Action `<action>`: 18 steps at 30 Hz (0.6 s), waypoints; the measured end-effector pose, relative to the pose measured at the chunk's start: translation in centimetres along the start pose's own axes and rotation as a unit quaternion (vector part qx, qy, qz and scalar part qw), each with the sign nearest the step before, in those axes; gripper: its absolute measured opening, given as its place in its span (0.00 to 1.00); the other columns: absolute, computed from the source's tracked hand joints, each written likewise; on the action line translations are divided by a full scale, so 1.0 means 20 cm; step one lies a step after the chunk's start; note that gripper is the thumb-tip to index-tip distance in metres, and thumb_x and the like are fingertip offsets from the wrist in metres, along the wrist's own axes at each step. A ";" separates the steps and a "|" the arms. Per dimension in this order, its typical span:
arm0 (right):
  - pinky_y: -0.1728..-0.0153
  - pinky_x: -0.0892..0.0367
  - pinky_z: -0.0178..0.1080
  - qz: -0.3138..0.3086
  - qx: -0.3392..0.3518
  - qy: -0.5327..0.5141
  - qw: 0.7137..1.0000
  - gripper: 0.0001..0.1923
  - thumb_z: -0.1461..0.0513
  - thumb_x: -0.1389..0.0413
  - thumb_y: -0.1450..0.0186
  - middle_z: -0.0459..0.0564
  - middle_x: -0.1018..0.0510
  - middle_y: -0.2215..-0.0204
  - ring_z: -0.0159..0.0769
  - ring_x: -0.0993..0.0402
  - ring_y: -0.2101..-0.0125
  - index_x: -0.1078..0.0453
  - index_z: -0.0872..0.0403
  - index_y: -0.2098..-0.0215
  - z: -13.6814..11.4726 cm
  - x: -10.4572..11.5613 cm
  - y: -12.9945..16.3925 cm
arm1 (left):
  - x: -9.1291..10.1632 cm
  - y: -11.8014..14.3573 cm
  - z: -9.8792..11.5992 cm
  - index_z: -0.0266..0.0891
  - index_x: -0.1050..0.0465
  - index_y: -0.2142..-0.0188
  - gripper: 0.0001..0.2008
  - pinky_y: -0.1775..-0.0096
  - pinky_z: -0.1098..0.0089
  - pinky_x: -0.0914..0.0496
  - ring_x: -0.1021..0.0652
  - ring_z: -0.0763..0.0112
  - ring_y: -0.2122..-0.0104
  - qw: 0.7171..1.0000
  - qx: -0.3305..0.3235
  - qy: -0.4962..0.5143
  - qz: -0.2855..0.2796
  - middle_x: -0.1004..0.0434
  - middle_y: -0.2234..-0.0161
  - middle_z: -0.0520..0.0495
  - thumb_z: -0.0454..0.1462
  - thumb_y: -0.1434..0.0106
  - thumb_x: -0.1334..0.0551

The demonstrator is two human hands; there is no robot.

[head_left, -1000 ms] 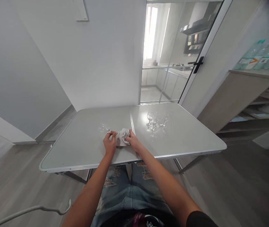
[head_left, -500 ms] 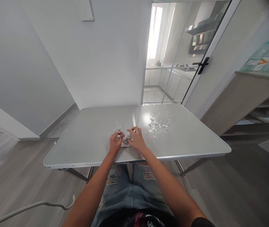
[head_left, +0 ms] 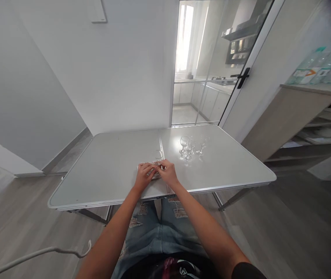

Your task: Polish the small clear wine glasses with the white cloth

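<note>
Close to the table's near edge, my left hand (head_left: 143, 176) and my right hand (head_left: 169, 173) meet with bent fingers at the base of a small clear stemmed glass (head_left: 159, 154). Its bowl points away from me, over the table seam; the fingers partly hide its stem and foot. A crumpled white cloth or tissue (head_left: 139, 167) shows beside and under the left fingers. Both hands are closed at the glass, though the exact hold of each finger is too small to make out.
Several clear stemmed glasses (head_left: 189, 148) stand in a group right of the seam on the grey folding table (head_left: 101, 170). A wall and glass door (head_left: 200, 66) rise behind it. Bottles (head_left: 313, 71) stand on a shelf unit at right; a pale cable (head_left: 43, 252) hangs lower left.
The glass has shifted to the right, from beyond my left hand to between both hands. My fingers have come closer together, and the cloth now shows more on the left.
</note>
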State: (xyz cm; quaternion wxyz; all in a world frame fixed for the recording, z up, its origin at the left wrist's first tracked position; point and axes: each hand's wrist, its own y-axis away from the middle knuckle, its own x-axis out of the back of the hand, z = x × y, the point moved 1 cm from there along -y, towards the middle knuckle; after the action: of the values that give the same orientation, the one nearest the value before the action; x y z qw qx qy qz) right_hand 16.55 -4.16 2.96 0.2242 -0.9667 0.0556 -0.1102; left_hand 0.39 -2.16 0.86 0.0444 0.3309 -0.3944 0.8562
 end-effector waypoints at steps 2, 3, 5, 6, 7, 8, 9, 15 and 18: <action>0.65 0.39 0.38 0.054 -0.020 -0.027 0.998 0.11 0.53 0.39 0.38 0.48 0.22 0.70 0.36 0.34 0.70 0.20 0.50 0.63 0.01 0.08 0.00 | 0.01 -0.01 0.02 0.47 0.23 0.53 0.12 0.51 0.60 0.35 0.23 0.61 0.55 1.000 0.000 -0.008 -0.007 0.20 0.58 0.44 0.43 0.34 0.37; 0.66 0.38 0.38 0.093 -0.030 -0.034 0.995 0.13 0.52 0.39 0.38 0.49 0.21 0.68 0.36 0.32 0.70 0.21 0.51 0.63 0.03 0.14 0.00 | 0.01 -0.01 0.02 0.47 0.23 0.53 0.12 0.51 0.60 0.34 0.23 0.61 0.55 1.000 0.007 -0.010 -0.005 0.20 0.58 0.43 0.43 0.34 0.38; 0.66 0.37 0.38 0.177 -0.045 -0.014 0.983 0.16 0.50 0.41 0.37 0.50 0.20 0.68 0.36 0.30 0.70 0.22 0.54 0.64 0.06 0.30 0.00 | 0.02 -0.01 0.02 0.45 0.22 0.59 0.10 0.54 0.62 0.33 0.23 0.63 0.60 1.000 0.025 -0.008 0.002 0.21 0.63 0.44 0.43 0.32 0.40; 0.66 0.37 0.38 0.224 -0.044 0.027 0.973 0.17 0.49 0.42 0.37 0.51 0.20 0.68 0.36 0.30 0.70 0.22 0.55 0.63 0.09 0.40 0.00 | 0.02 -0.01 0.02 0.44 0.23 0.64 0.11 0.57 0.64 0.33 0.24 0.64 0.63 0.999 0.032 -0.004 0.004 0.23 0.67 0.45 0.44 0.31 0.42; 0.65 0.36 0.39 0.262 -0.039 0.075 0.961 0.19 0.49 0.42 0.37 0.52 0.20 0.67 0.36 0.30 0.70 0.22 0.56 0.62 0.11 0.50 -0.01 | 0.02 -0.01 0.02 0.43 0.24 0.68 0.14 0.60 0.65 0.33 0.25 0.66 0.66 0.999 0.038 0.002 0.005 0.25 0.71 0.46 0.44 0.31 0.43; 0.63 0.35 0.39 0.293 -0.032 0.124 0.948 0.20 0.49 0.43 0.36 0.54 0.20 0.65 0.37 0.29 0.69 0.22 0.56 0.61 0.14 0.59 -0.01 | 0.02 -0.01 0.02 0.43 0.25 0.71 0.16 0.63 0.67 0.33 0.26 0.67 0.69 0.999 0.041 0.006 0.004 0.27 0.73 0.47 0.45 0.30 0.44; 0.63 0.35 0.40 0.311 -0.027 0.166 0.935 0.20 0.48 0.44 0.36 0.56 0.20 0.62 0.38 0.29 0.67 0.22 0.57 0.61 0.18 0.69 -0.01 | 0.02 -0.01 0.02 0.43 0.26 0.73 0.17 0.65 0.68 0.34 0.27 0.68 0.72 0.999 0.044 0.010 0.001 0.29 0.75 0.48 0.46 0.30 0.44; 0.64 0.36 0.40 0.280 -0.065 0.265 0.920 0.23 0.46 0.46 0.38 0.55 0.19 0.70 0.38 0.31 0.71 0.21 0.57 0.65 0.39 1.00 -0.04 | 0.01 -0.01 0.02 0.42 0.29 0.75 0.19 0.69 0.70 0.38 0.31 0.70 0.75 0.999 0.046 0.002 -0.012 0.32 0.76 0.50 0.46 0.30 0.45; 0.66 0.37 0.40 0.250 -0.088 0.259 0.929 0.23 0.46 0.46 0.39 0.54 0.19 0.71 0.39 0.30 0.73 0.21 0.56 0.67 0.45 1.00 -0.05 | 0.01 -0.01 0.03 0.41 0.29 0.75 0.18 0.69 0.70 0.38 0.31 0.71 0.75 0.999 0.047 -0.004 -0.019 0.32 0.76 0.50 0.45 0.30 0.45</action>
State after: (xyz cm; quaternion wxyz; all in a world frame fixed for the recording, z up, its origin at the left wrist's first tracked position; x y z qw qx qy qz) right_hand 38.22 -2.62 -0.60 0.1361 -0.8752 0.3614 -0.2912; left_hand 0.51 -2.45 1.42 0.0432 0.3431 -0.3479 0.8715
